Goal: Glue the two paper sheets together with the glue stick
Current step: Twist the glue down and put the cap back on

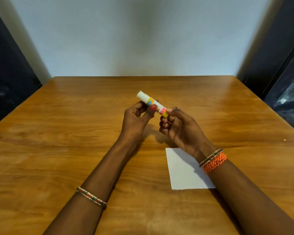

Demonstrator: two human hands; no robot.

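glue stick [152, 103]: 1, both hands [136, 118] gripping; paper sheet [185, 170]: 1

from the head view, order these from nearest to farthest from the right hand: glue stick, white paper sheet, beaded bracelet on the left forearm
1. glue stick: pinched at its yellow end by the right hand.
2. white paper sheet: on the table under the right wrist.
3. beaded bracelet: low on the left forearm, near the camera.
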